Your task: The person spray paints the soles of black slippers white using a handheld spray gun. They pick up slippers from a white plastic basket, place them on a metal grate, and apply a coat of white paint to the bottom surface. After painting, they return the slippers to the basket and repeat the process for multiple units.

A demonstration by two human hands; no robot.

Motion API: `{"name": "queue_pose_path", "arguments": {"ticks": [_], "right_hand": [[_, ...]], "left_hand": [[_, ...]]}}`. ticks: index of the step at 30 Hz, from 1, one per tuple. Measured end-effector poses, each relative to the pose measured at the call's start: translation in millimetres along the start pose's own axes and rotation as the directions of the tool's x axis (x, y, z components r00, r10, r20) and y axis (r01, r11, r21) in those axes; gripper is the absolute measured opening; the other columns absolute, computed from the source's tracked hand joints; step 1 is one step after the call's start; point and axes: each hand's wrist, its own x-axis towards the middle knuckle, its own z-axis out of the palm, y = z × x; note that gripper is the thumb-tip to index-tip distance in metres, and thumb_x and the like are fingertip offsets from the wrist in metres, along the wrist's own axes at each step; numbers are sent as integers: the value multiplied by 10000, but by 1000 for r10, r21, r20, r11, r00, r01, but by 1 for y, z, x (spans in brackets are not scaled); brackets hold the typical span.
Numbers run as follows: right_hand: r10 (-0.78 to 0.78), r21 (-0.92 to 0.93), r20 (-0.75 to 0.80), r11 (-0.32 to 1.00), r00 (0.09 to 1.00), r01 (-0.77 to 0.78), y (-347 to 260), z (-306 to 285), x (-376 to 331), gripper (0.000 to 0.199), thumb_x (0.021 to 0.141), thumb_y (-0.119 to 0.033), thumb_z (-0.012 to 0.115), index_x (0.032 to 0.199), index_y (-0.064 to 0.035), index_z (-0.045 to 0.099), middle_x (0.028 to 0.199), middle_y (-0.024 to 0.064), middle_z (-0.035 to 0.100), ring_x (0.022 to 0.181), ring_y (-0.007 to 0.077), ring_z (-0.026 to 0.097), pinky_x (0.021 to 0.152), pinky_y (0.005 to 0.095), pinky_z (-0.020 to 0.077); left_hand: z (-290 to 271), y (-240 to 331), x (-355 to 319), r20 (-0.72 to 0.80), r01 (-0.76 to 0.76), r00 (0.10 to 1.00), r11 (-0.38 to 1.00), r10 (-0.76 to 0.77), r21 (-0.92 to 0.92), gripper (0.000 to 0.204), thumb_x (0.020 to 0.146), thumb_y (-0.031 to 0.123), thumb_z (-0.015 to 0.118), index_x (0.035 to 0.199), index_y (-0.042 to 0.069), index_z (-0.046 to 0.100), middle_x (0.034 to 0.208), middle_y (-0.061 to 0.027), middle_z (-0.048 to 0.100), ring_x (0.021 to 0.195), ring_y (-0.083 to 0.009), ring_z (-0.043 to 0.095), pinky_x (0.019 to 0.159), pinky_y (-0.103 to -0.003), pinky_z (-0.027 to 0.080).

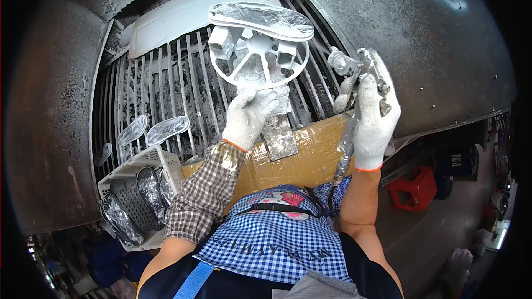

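Note:
My right hand [374, 113], in a white knit glove, is closed around a paint-crusted spray gun [344, 65] with its nozzle toward the left. A wrapped hose [342, 169] runs down from the gun. My left hand [250, 115], also gloved, is at the base of a white-coated spoked turntable [260, 84], its fingers against the lower part just under the ring. On top of the turntable lies a shoe sole [260, 21] with a white edge and clear film over its upper face. The turntable's post is partly hidden behind my left hand.
Metal bars [191, 77] form a grate behind the turntable, between dark booth walls [443, 61]. A light plastic basket [180, 169] at the left holds several film-covered soles [119, 218]. More soles [168, 130] stand behind it. Taped cardboard [249, 171] lines the front; a red stool [413, 188] is right.

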Motion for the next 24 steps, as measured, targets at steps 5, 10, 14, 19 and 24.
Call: {"name": "queue_pose_path", "arguments": {"ticks": [5,10,14,19,24], "right_hand": [[-42,-19,-64,999,997,41,-2,-6,2,448,1101,-126,604,1509,43,526,978,57,707,741,62,607,645,208,520],[-65,-120,49,990,997,71,8,-28,-2,454,1095,-111,592,1511,58,524,1175,119,728,847,85,660,727,220,556],[13,-17,44,1000,999,-12,-1,-25,-7,451,1097,-113,585,1512,55,534,1258,132,720,918,94,680,795,237,569],[-17,-14,76,1000,997,18,-1,-24,-10,454,1098,-118,581,1512,60,531,1246,128,719,920,94,676,800,242,569],[14,-7,97,1000,995,-13,0,-22,-12,453,1093,-109,582,1506,71,532,1159,107,719,884,95,666,762,247,567]], "left_hand": [[-20,13,4,-65,-18,998,999,16,-32,309,971,123,617,1190,-95,618,1204,-303,699,1165,-468,682,1092,-597,538],[-26,25,-1,-76,-70,995,997,71,15,345,975,126,629,1237,-94,592,1314,-324,646,1256,-476,632,1118,-611,517],[-32,38,-2,-85,-75,994,997,75,11,431,983,133,618,1342,-93,544,1420,-333,584,1307,-484,599,1113,-596,523],[-39,50,-1,-19,-112,994,993,112,30,475,984,136,600,1392,-88,503,1486,-337,547,1353,-492,575,1082,-575,555],[-36,65,0,-2,-143,990,989,143,45,319,968,116,617,1231,-62,594,1421,-331,602,1326,-481,604,1052,-576,578]]}}
